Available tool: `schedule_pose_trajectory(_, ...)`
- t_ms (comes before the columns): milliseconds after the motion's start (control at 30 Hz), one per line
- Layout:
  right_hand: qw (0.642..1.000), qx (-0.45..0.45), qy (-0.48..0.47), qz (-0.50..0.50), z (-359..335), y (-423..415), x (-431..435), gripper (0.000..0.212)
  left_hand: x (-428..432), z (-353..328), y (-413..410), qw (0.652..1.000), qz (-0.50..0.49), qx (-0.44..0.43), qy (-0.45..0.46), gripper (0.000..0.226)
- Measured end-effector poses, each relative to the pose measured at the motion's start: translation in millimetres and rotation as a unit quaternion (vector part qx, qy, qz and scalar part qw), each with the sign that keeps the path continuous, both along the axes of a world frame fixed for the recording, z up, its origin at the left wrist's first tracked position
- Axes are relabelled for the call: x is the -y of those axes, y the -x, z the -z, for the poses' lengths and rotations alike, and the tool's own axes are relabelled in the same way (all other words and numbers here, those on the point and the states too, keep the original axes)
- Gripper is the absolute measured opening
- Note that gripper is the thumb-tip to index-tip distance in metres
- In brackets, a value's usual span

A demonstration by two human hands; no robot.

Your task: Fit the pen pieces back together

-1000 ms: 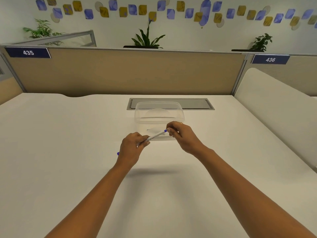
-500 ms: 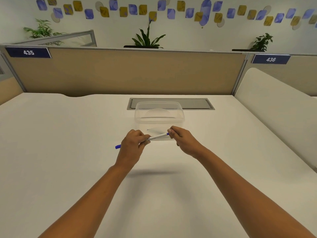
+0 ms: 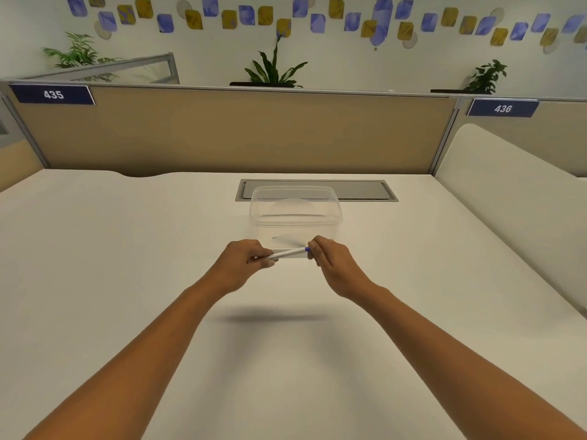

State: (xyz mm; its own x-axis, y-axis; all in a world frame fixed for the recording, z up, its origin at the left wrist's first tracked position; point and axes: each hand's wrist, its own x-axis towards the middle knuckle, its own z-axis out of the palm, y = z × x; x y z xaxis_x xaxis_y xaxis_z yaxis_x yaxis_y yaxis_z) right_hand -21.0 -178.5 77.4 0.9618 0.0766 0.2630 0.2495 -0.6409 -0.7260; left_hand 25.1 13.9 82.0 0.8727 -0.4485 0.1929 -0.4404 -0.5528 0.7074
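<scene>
Both hands are drawing closer along the pen [image 3: 287, 253]; left hand [image 3: 243, 265] is gripping its barrel, right hand [image 3: 330, 260] is pinching its blue end, just before the clear container [image 3: 295, 214] on the white desk [image 3: 111, 265].

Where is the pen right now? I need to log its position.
In the head view the pen is mid-frame, above the desk, held between the left hand and right hand, just in front of the clear container.

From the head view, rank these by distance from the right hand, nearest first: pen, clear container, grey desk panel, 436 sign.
1. pen, pinched in the right hand.
2. clear container, just beyond.
3. grey desk panel, behind the container.
4. 436 sign, far right on the partition.
</scene>
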Motion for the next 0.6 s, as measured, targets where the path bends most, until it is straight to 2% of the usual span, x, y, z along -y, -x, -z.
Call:
schedule_pose_trajectory(133,0.995,0.043,0.069,-0.055,4.4,-1.0,9.4,0.022,-6.7,-14.3,-0.9,0.992,0.035,-0.123,-0.014,0.016)
schedule_pose_trajectory(233,0.993,0.058,0.08,-0.071,2.1,-2.5,13.3,0.016,-8.2,-22.8,-3.3,0.986,0.05,-0.154,-0.039,0.017)
schedule_pose_trajectory(367,0.989,0.087,0.093,-0.078,0.5,-5.4,16.5,0.02,-6.7,-27.6,-6.3,0.985,0.056,-0.156,-0.04,0.016)
schedule_pose_trajectory(467,0.991,0.093,0.068,-0.063,3.8,-5.7,15.9,0.026,-4.3,-25.3,-8.6,0.989,0.048,-0.134,-0.039,0.013)
schedule_pose_trajectory(600,0.998,0.051,0.025,-0.041,9.0,-4.0,13.9,0.029,1.2,-21.1,-9.5,0.996,0.04,-0.068,-0.045,0.013)
